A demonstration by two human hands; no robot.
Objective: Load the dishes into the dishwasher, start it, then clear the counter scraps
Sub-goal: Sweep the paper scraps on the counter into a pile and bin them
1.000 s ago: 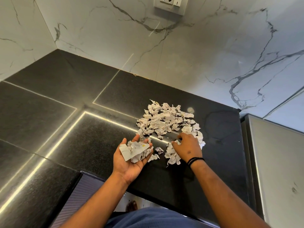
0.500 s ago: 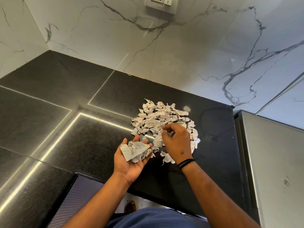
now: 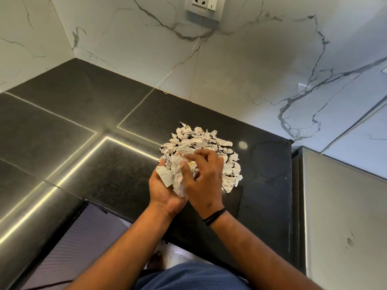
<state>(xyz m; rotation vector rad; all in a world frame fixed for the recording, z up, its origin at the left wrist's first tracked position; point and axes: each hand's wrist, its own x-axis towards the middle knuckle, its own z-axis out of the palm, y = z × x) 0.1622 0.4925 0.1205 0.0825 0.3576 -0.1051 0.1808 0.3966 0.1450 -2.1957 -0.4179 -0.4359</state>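
- left hand (image 3: pixel 165 192) palm up over the front part of the counter (image 3: pixel 117 174), cupped, fingers curled loosely around a wad of scraps (image 3: pixel 174 174) lying in the palm.
- right hand (image 3: pixel 204 181) palm down, laid over the right side of that wad, fingers bent and touching the paper. whether it pinches any piece: cannot tell, fingertips blurred and partly buried in paper.
- the two hands touch along the heel of the palm, wad between them.
- black band (image 3: pixel 214 215) around the right wrist.
- pile (image 3: pixel 201 143) of torn, crumpled white paper lies on the counter just behind and to the right of the hands. its near edge runs under the right hand; loose bits trail down the right side toward the counter's front edge.
- counter is black speckled stone, bright light strips reflected across its left half.
- wall (image 3: pixel 240 65) behind is white marble with grey veins. socket plate (image 3: pixel 203 6) on it at top centre, cut by the frame edge.
- steel surface (image 3: pixel 343 206) butts against the counter's right end, sitting slightly lower.
- below the front edge, left of the arms: a ribbed grey panel (image 3: pixel 83 243). what it belongs to, cannot tell.
- blue cloth (image 3: pixel 188 277) at bottom centre, between the forearms.
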